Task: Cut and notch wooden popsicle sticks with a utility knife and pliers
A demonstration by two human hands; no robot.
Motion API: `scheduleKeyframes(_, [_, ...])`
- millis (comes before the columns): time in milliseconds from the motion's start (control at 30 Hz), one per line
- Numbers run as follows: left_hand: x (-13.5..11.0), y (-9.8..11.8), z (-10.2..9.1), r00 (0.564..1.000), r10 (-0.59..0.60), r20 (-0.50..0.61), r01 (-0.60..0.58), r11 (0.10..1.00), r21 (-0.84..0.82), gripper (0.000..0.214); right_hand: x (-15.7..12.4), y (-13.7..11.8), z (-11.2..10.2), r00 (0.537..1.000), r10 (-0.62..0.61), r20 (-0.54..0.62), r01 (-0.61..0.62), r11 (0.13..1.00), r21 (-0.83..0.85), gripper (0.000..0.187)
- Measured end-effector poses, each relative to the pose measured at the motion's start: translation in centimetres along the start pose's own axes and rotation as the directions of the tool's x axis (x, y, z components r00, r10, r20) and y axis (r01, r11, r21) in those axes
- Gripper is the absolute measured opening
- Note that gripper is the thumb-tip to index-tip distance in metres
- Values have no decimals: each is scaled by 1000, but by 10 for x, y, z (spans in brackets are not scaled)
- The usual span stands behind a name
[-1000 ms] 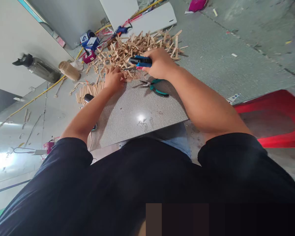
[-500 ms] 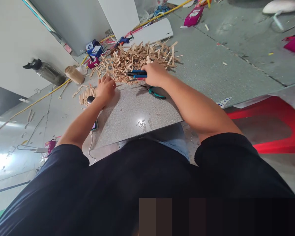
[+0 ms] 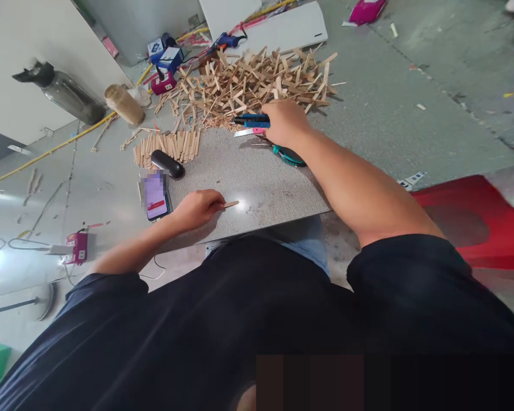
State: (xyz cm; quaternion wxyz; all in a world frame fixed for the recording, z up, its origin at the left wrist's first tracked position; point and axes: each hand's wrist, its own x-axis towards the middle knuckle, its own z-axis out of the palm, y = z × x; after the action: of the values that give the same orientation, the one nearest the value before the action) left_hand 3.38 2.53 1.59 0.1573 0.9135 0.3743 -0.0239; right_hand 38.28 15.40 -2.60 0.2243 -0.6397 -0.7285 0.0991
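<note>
My left hand (image 3: 201, 208) is closed over the near part of the board, pinching a wooden craft stick (image 3: 231, 204) that points right. Farther off, my right hand (image 3: 288, 123) is closed on the end of a blue-and-black utility knife (image 3: 255, 120). Just below that knife lies a small knife (image 3: 249, 132) with a pale blade and pink handle. Teal-handled pliers (image 3: 288, 155) rest under my right wrist. A big heap of craft sticks (image 3: 257, 80) spreads behind the right hand. A flat row of sticks (image 3: 171, 145) lies at the board's left.
A black oblong case (image 3: 168, 164) and a phone (image 3: 156, 197) lie left on the grey board (image 3: 257, 182). A dark bottle (image 3: 71, 94) and a tan jar (image 3: 125, 104) stand beyond. A red stool (image 3: 488, 217) is at right.
My left hand has come away from the heap toward me, with a craft stick in its fingers. My right hand stays by the heap with the utility knife. The view has shifted somewhat.
</note>
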Motion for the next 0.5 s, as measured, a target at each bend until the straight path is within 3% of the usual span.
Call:
scheduleKeyframes(167, [-10, 2, 13, 990, 64, -123, -53, 994, 90, 27, -4, -4, -4, 999, 23, -44, -20, 998, 59, 24])
scheduleKeyframes(267, [-30, 14, 17, 969, 83, -234, -39, 981, 188, 34, -10, -15, -1, 998, 26, -50, -14, 972, 235, 51])
scheduleKeyframes(333, [-48, 27, 21, 913, 298, -279, -167, 897, 410, 43, -16, -27, 5, 999, -28, -24, 35, 922, 386, 72])
scheduleKeyframes(400, [-63, 38, 26, 877, 416, -241, -246, 819, 519, 67, -25, -41, 11, 994, -101, 45, 63, 854, 516, 85])
scheduleKeyframes(500, [-72, 44, 32, 914, 392, -105, -271, 782, 561, 104, -41, -60, 21, 981, -125, 150, 2, 775, 632, 97])
